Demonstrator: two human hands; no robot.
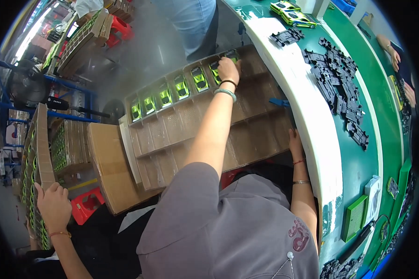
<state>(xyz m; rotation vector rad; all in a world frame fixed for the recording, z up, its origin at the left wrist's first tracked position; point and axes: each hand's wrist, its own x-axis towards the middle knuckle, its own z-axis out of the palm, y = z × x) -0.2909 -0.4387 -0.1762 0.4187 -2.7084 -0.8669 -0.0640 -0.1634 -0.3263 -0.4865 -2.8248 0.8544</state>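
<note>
A clear plastic compartment tray [172,135] lies in an open brown carton [111,162]. Along its far row sit several lime-green and black toy cars [181,86]; the nearer rows hold none. Reaching over that row's right end, my left hand [228,70] has its fingers closed around a toy car [231,56], partly hidden under the hand. My right hand [296,145] is at the carton's right edge, beside the bench, with its fingers on that edge and partly out of sight.
On the right, a green bench [312,37] with a white edge carries black toy-car chassis [337,83] and finished cars [295,18]. At lower left, another person's hand [54,209] holds a filled tray [43,162]. A red stool [86,204] and fan [30,86] stand nearby.
</note>
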